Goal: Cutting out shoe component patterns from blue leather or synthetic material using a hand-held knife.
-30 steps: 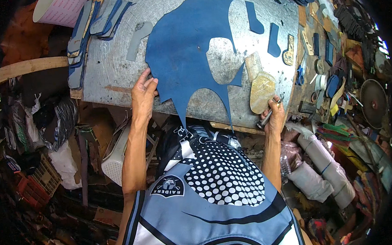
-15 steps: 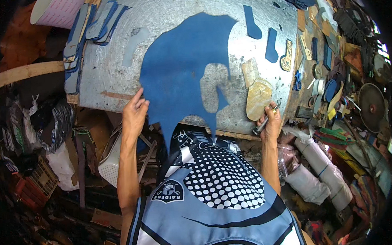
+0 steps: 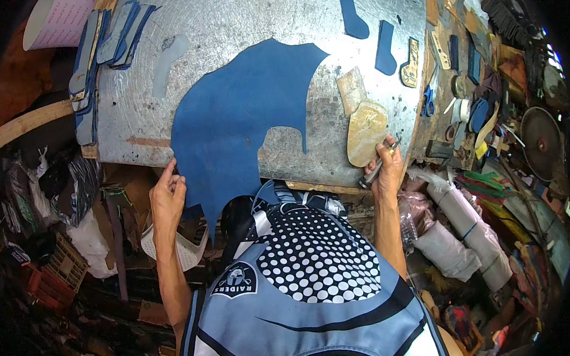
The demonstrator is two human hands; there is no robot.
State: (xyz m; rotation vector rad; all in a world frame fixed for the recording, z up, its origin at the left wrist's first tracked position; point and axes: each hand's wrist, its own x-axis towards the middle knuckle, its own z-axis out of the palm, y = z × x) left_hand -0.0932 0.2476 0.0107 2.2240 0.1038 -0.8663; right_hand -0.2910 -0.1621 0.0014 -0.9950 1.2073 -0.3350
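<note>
A large blue sheet (image 3: 229, 103), seemingly leather, lies on the metal-topped table, with ragged points and a deep cut-in on its right. Its lower part hangs over the near edge. My left hand (image 3: 168, 194) is at its left edge, index finger against the rim and the other fingers curled, closed on the sheet. My right hand (image 3: 388, 169) is wrapped round a short dark-handled tool (image 3: 373, 173) with a metal end; its kind is unclear. Beside these fingers lies a tan rounded template (image 3: 368, 132), partly over a smaller pale piece (image 3: 351, 89).
Blue boot-shaped pieces (image 3: 385, 50) and a marked template (image 3: 410, 63) lie right. Stacks of cut pieces (image 3: 123, 35) stand at the far left. A translucent template (image 3: 168, 61) is left of the sheet. Blue-handled scissors (image 3: 428, 99) rest on the wooden side bench.
The blue sheet has slid toward me over the table, along with my left hand, and a narrow point on its right has dropped over the near edge. My right hand still holds the tool.
</note>
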